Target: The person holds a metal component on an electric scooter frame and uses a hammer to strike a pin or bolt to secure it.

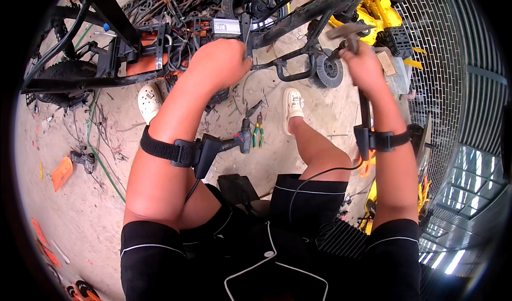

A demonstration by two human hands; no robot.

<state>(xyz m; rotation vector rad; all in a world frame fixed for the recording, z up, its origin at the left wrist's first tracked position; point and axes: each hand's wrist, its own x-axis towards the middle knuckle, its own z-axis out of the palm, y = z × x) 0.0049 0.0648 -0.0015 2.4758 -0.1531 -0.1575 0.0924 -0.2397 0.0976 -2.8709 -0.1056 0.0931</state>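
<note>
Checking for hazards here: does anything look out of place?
Yes: a dark power drill and green-and-yellow-handled pliers lie loose on the scrap-strewn grey concrete floor, near the right cream clog, where they might be stepped on.

Pale grey concrete floor point(80, 215) spreads widest from 7 to 10 o'clock, scuffed and strewn with small scraps. A brick wall point(442, 61), its courses bowed by the lens, rises at 2 o'clock, with grey corrugated sheeting point(490, 39) beyond it toward 3. Just past 3 sits a window point(466, 178) of bluish panes; at 4, bright white strips of light point(456, 261) break the dark.
</note>
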